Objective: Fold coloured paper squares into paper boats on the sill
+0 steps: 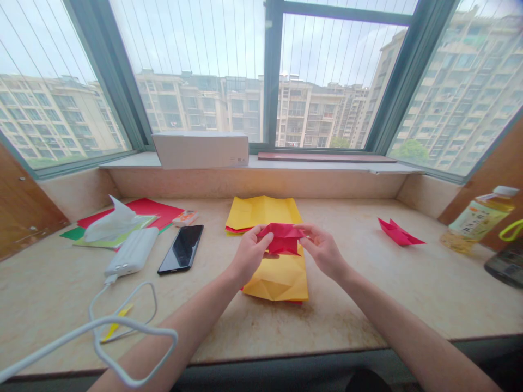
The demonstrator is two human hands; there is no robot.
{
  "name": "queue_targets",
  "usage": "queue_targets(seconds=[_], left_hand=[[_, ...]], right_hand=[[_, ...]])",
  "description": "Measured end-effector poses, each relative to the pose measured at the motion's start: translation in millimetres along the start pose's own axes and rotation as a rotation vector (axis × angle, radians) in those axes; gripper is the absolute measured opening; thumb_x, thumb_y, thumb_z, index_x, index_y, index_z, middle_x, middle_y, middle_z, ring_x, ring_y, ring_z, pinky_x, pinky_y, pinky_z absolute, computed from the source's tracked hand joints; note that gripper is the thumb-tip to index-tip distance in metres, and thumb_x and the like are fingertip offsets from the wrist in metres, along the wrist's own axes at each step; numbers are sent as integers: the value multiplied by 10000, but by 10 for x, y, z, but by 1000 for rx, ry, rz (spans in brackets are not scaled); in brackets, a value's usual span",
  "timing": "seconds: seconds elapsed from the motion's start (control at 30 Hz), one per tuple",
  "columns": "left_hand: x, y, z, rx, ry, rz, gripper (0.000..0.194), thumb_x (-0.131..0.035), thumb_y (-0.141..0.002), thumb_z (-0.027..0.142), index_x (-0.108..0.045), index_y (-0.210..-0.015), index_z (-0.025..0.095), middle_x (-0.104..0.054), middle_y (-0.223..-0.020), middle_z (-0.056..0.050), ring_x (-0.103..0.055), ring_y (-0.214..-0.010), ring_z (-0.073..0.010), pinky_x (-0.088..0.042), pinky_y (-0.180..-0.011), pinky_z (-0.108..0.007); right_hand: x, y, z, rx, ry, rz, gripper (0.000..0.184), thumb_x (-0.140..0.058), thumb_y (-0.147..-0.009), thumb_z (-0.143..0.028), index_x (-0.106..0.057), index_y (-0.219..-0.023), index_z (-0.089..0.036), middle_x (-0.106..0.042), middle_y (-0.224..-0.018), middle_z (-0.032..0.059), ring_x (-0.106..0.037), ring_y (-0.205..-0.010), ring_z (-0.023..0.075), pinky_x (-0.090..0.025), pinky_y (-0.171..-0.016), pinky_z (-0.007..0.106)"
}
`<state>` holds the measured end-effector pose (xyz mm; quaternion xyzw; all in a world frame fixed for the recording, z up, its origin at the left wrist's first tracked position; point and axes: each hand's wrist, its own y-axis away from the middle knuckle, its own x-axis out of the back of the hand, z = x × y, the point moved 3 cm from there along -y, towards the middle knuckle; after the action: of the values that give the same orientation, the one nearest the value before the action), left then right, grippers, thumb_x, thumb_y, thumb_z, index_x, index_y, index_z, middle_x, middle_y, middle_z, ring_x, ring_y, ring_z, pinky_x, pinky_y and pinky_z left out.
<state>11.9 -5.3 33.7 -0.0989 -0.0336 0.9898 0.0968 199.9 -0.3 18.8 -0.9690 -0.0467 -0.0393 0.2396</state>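
A folded piece of red paper [283, 239] is held up between my two hands, above the counter. My left hand [253, 250] grips its left side, the thumb on the near face. At the right edge, my right hand [321, 245] pinches it between thumb and fingers. Beneath and nearer to me lies a creased yellow paper [275, 280], with a bit of red showing under its edges. Behind the hands rests a stack of yellow sheets [263, 211] with fold lines, red and yellow edges below the top one. The fingers behind the red paper are partly hidden.
To the left lie a black phone [181, 249], a white power bank [133, 251] with a looping white cable [134, 324], and red sheets [149, 211] under a tissue pack [110, 224]. On the right are a folded red paper boat [400, 233] and a drink bottle [478, 220].
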Motion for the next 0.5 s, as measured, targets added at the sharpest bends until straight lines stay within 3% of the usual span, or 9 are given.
queue_targets(seconds=[0.1,0.23,0.37,0.5], left_hand=[[6,-9,-4,14,-24,6,293,-688,-801,323,-623,-1014,132,-724,-897,-81,-687,-721,-172,-564,-567,-254],[13,-19,-25,14,-59,-6,269,-701,-780,306,-653,-979,130,-719,-913,-75,-677,-744,-166,-554,-596,-249],[3,-19,-50,34,-123,-96,286,-714,-765,315,-693,-979,126,-720,-899,-77,-667,-750,-167,-544,-625,-259],[-3,-10,-57,52,-204,-207,299,-734,-753,371,-726,-915,120,-725,-849,-82,-660,-729,-176,-530,-647,-276]], right_hand=[[24,-14,19,-58,-83,34,237,-599,-817,-213,-718,-1022,-210,-733,-998,52,-673,-912,193,-545,-819,344],[40,-15,-27,-52,-52,25,247,-589,-829,-240,-748,-1013,-202,-703,-1106,70,-657,-978,210,-552,-797,336],[40,-14,-17,-43,-90,82,222,-682,-821,-333,-731,-1000,-209,-726,-1048,64,-675,-963,211,-549,-866,363],[65,-23,11,-68,-144,134,361,-739,-784,-369,-668,-1111,-232,-733,-984,49,-694,-881,200,-574,-814,358]])
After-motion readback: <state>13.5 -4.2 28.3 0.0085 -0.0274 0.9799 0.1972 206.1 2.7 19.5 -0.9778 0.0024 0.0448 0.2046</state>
